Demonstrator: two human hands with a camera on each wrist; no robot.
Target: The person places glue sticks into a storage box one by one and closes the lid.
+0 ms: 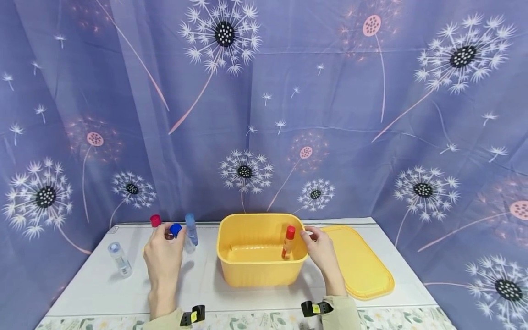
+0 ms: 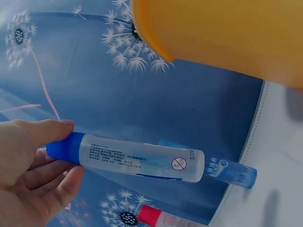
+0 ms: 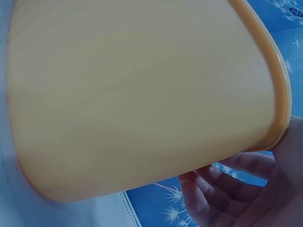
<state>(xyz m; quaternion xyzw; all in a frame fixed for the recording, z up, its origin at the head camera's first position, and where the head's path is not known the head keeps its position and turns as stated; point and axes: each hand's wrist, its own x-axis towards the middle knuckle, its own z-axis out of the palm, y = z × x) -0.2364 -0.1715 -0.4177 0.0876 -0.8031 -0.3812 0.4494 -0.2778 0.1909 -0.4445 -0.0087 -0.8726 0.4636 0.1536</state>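
Note:
My left hand (image 1: 164, 254) pinches the dark blue cap of a clear glue tube (image 2: 142, 158), held with its cap up above the table. Behind it stand a light blue tube (image 1: 191, 229) and a red-capped tube (image 1: 155, 221), the latter partly hidden by the hand. Farther left stands a clear tube with a pale blue cap (image 1: 119, 260). My right hand (image 1: 321, 250) grips the right rim of a yellow box (image 1: 261, 275), its fingers outside the wall. Inside the box, a red-capped glue tube (image 1: 288, 241) stands upright near the right wall.
A yellow lid (image 1: 359, 266) lies flat on the white table (image 1: 198, 298), right of the box and partly behind my right hand. A purple dandelion-print curtain (image 1: 272, 137) hangs close behind the table and along both sides. Floral cloth (image 1: 247, 321) covers the near edge.

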